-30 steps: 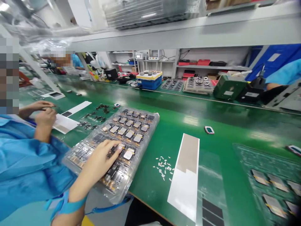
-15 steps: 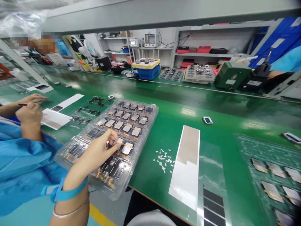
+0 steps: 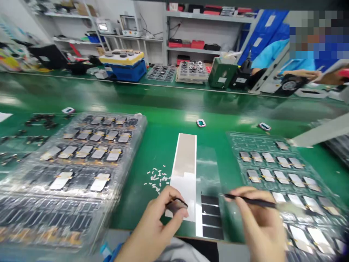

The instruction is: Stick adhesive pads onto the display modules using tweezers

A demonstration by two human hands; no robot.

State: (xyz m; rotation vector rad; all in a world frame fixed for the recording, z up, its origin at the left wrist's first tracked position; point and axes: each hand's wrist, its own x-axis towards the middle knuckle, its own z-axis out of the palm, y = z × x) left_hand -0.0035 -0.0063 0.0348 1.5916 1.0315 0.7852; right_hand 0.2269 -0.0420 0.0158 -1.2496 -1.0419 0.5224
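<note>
Near the front edge of the bench, my left hand (image 3: 159,222) is closed on a small display module (image 3: 176,205), a dark-edged plate with rounded corners, pinched between thumb and fingers. It is over the lower part of a white and beige strip sheet (image 3: 185,160). My right hand (image 3: 261,222) is closed round black tweezers (image 3: 251,201), their tips pointing left. Between the hands lies a clear film with several black rectangular pieces (image 3: 212,209). Small white bits (image 3: 158,178) are scattered left of the strip sheet.
At left, a stack of clear plastic trays (image 3: 131,153) carries display modules. Another clear tray (image 3: 237,140) with modules lies at right. Small framed parts (image 3: 201,123) sit farther back. A blue box (image 3: 128,71) stands across the bench, and a co-worker's blue sleeve (image 3: 269,54) shows behind.
My view has turned right. My left hand has moved from the left tray to the strip sheet with a module in it. My right hand with the tweezers has come into view.
</note>
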